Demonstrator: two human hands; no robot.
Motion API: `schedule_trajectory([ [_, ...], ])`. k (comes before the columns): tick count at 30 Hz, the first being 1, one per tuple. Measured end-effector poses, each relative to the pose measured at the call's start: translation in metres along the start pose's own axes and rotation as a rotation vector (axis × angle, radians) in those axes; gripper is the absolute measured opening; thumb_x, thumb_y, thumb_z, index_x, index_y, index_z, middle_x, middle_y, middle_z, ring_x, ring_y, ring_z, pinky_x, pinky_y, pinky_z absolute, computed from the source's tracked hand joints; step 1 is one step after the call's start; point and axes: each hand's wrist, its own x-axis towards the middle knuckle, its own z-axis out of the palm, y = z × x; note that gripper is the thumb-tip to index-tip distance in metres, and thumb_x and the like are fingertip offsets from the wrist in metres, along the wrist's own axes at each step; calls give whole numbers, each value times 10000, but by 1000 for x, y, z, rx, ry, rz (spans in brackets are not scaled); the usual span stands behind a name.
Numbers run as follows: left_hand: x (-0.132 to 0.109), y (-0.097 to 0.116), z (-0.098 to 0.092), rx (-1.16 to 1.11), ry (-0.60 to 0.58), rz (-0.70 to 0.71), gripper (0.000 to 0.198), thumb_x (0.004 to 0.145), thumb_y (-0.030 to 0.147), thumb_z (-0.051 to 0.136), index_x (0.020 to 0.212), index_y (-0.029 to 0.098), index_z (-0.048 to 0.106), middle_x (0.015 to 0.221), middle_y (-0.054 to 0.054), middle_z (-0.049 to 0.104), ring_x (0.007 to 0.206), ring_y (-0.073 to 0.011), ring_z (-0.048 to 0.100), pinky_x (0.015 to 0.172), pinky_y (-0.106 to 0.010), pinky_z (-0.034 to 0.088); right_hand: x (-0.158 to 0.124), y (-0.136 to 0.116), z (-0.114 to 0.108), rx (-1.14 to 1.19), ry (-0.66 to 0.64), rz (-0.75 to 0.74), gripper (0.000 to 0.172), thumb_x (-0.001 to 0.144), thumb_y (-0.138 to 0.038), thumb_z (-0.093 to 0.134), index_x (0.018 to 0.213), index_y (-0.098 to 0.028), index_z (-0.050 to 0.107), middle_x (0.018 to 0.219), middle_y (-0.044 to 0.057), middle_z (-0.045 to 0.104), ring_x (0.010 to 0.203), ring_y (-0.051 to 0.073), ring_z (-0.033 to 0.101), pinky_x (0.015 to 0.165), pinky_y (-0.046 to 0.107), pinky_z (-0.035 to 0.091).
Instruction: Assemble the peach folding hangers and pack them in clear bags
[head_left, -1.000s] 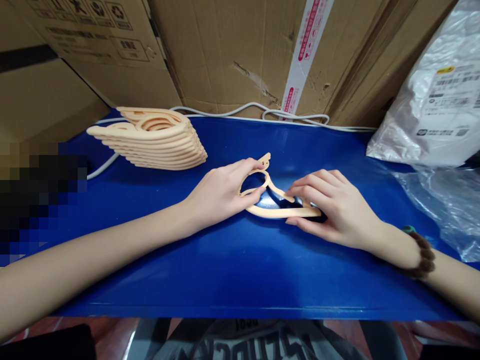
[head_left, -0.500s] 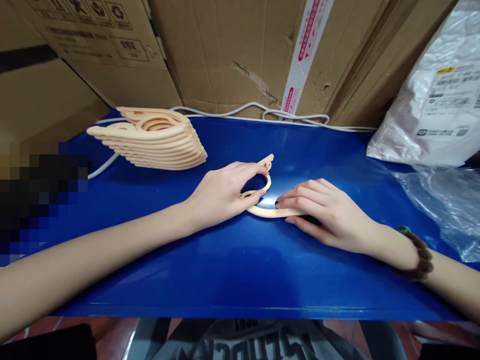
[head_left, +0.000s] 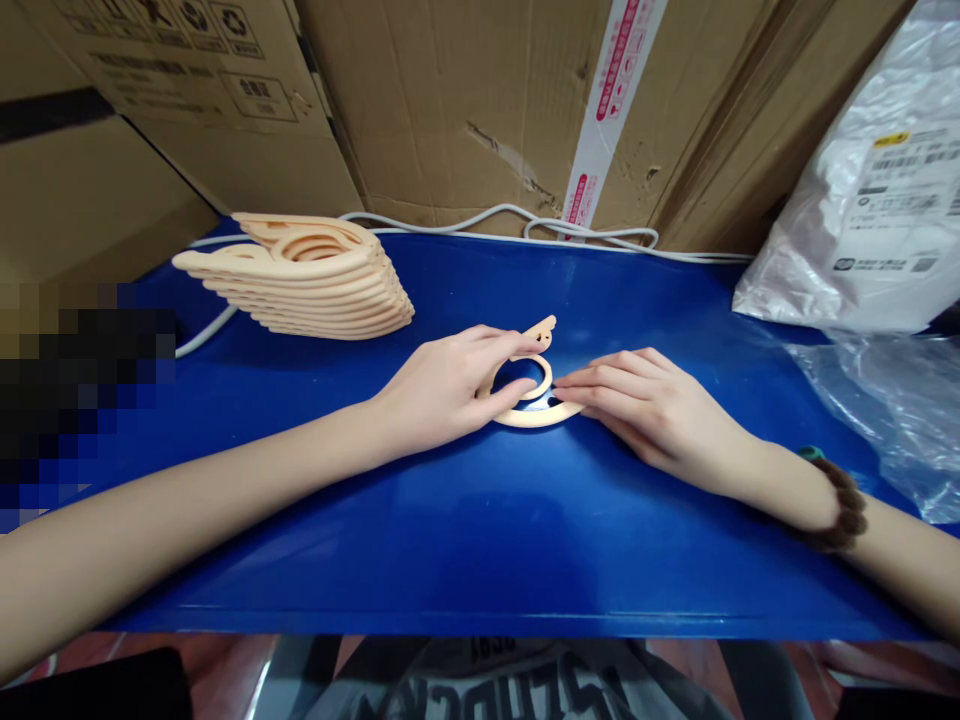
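Observation:
A peach plastic folding hanger (head_left: 529, 398) lies folded on the blue table (head_left: 480, 520), near its middle. My left hand (head_left: 450, 385) pinches the hanger's ring and hook end between thumb and fingers. My right hand (head_left: 645, 405) lies over the hanger's right part, fingers stretched flat and pressing down on it. A stack of several folded peach hangers (head_left: 300, 275) sits at the back left of the table, apart from both hands.
Cardboard boxes (head_left: 480, 100) stand along the back edge. A white cable (head_left: 525, 228) runs in front of them. White and clear plastic bags (head_left: 870, 220) lie at the right. A blurred dark patch covers the left edge.
The hanger's arms have folded inward to a compact shape. My right hand slid left over it and flattened; my left hand kept its pinch on the hook end.

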Motion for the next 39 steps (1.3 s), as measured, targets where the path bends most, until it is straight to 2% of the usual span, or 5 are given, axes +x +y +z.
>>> schedule_trajectory([
  [9,3,-8,3,18,-15,99,357,994,75,361,1262,159,580,1266,-66,663,1095,-218,598,916,-353,504,-1,7,-2,-61,0,7,288,956,-50,448,1134,-168,641,1236,123,641,1091,236,573,861,373,410],
  [21,2,-6,3,2,-15,109,398,926,79,461,1313,142,527,1420,-113,548,1280,-249,509,1114,-442,418,0,6,0,-59,97,171,269,1016,-242,483,1237,-118,571,1007,97,712,836,212,633,753,345,431],
  [26,2,-4,2,-11,-35,147,466,877,167,541,1340,129,506,1462,-147,502,1367,-275,443,1179,-461,358,0,4,-2,-27,82,212,312,1028,-310,463,1260,-129,565,1101,115,715,920,244,652,799,373,443],
  [33,2,-3,1,-13,-69,153,597,848,308,650,1395,158,465,1501,-163,471,1392,-302,430,1177,-490,360,1,3,-1,53,13,177,609,953,-568,544,1384,-141,496,1306,155,652,1108,292,635,928,441,461],
  [39,2,-4,3,-101,-128,166,678,859,466,685,1414,165,438,1452,-177,514,1381,-322,437,1139,-498,401,0,3,2,136,-117,9,678,991,-442,520,1559,-147,297,1598,174,377,1476,286,354,1154,504,344],
])
